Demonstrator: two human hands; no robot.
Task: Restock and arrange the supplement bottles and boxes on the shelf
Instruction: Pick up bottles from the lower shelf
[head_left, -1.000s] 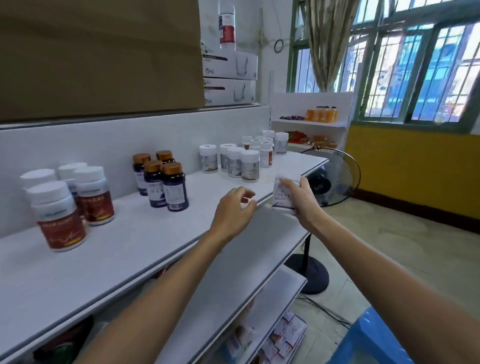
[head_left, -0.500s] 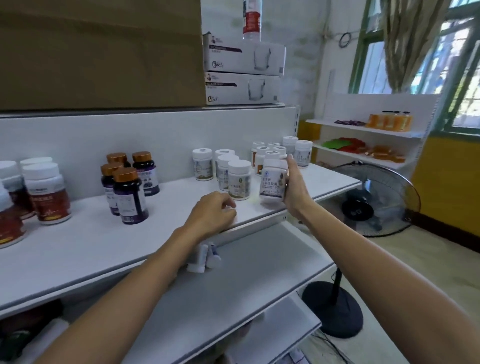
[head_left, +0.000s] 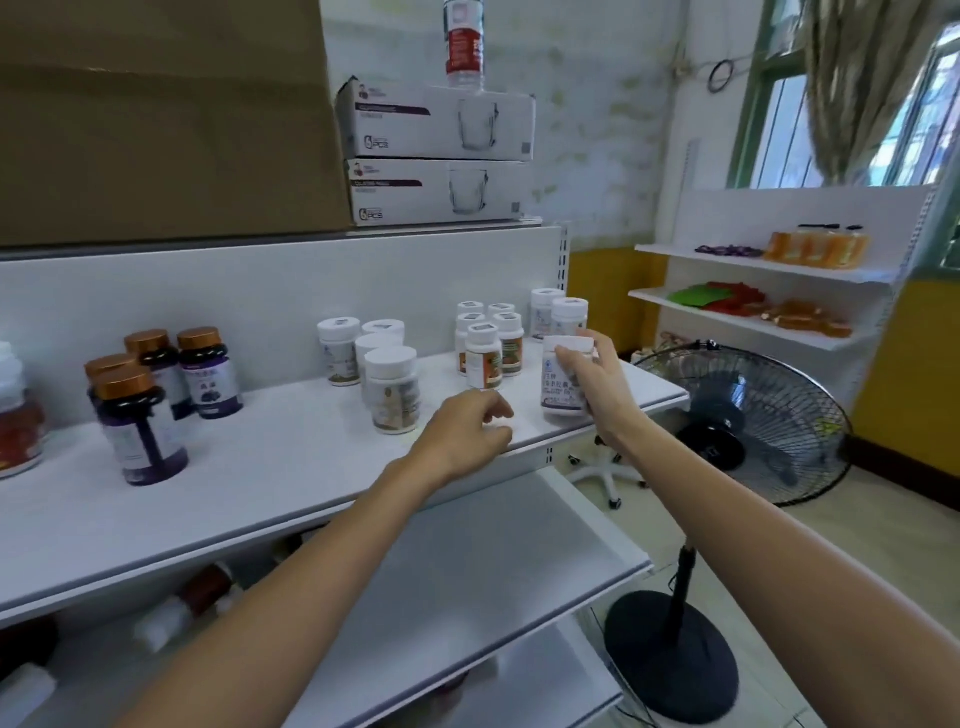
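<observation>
My right hand (head_left: 597, 384) grips a white supplement bottle (head_left: 558, 382) with a blue-print label, held upright at the right end of the white shelf (head_left: 270, 467), just in front of two similar white bottles (head_left: 569, 317). My left hand (head_left: 467, 434) rests with loosely curled fingers on the shelf's front edge and holds nothing. On the shelf stand several white bottles with orange labels (head_left: 485, 356), several white bottles with beige labels (head_left: 392, 389), dark purple bottles with copper caps (head_left: 140, 426), and red-labelled white bottles (head_left: 15, 415) at the far left.
A large cardboard box (head_left: 166, 119) and two stacked white glassware boxes (head_left: 441, 156) sit on top of the unit, a water bottle (head_left: 464, 44) on them. Lower shelves (head_left: 467, 561) jut out below. A floor fan (head_left: 737, 426) stands right; another stocked shelf (head_left: 769, 291) lines the wall.
My right hand has carried the white bottle from below shelf height up and rightward to the shelf's right end. My left hand stayed at the shelf's front edge.
</observation>
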